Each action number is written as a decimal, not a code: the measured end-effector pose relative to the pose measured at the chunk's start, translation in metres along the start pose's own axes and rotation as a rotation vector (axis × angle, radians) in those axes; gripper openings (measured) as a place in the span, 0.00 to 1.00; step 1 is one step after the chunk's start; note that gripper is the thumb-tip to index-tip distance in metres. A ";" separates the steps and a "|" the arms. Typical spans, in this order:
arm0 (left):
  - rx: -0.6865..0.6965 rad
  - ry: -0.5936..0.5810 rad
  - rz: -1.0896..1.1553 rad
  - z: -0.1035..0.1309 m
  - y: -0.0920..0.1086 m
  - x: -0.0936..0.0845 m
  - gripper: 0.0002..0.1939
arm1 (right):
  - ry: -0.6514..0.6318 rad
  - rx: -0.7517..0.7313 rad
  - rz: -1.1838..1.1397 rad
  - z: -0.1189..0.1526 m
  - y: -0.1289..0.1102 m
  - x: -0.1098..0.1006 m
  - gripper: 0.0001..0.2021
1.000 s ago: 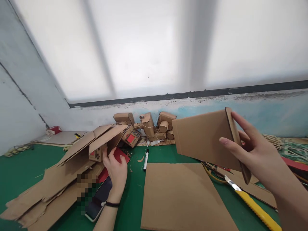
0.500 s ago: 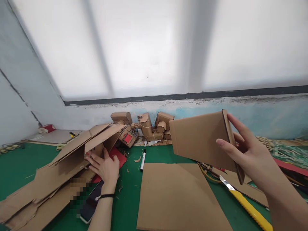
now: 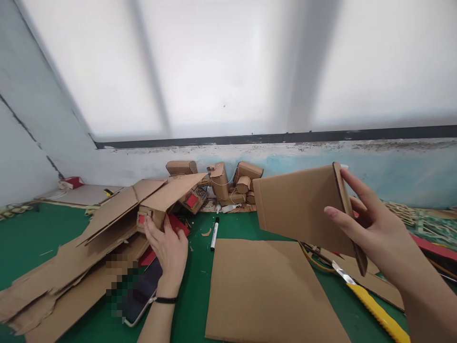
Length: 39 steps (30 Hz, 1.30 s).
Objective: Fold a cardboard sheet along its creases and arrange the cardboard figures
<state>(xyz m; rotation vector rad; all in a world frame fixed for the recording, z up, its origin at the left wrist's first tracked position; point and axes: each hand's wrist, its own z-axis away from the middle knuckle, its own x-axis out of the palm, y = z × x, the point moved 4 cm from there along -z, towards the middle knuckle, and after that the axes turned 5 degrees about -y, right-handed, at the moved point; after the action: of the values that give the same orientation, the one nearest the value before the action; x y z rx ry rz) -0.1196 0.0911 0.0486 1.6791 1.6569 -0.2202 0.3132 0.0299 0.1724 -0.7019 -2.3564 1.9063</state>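
My right hand (image 3: 371, 226) holds a flat brown cardboard piece (image 3: 303, 207) up in the air by its right edge, thumb in front and fingers behind. My left hand (image 3: 169, 250) reaches under a folded cardboard flap (image 3: 171, 193) and grips a small cardboard block with a red patch (image 3: 144, 220) at the pile's edge. A black wristband sits on my left wrist. A phone (image 3: 141, 295) lies on the green mat (image 3: 21, 238) just beside that wrist.
A large cardboard sheet (image 3: 264, 290) lies flat in front of me. A yellow utility knife (image 3: 371, 302) lies at the right. A black marker (image 3: 214, 233) and cardboard models (image 3: 221, 183) sit by the wall. Loose cardboard sheets (image 3: 64, 271) are piled at the left.
My left hand went from lying flat under the flap to gripping the small block and lifting the flap. My right hand kept the cardboard piece almost still.
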 end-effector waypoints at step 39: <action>-0.519 -0.854 1.479 0.074 0.110 0.039 0.48 | -0.031 -0.030 0.008 -0.007 0.008 -0.017 0.46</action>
<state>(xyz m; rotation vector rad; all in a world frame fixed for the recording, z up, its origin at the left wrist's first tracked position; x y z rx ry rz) 0.0148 0.0903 0.0155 1.5986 -0.3089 0.2044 0.3336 0.0312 0.1712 -0.6904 -2.4091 1.9030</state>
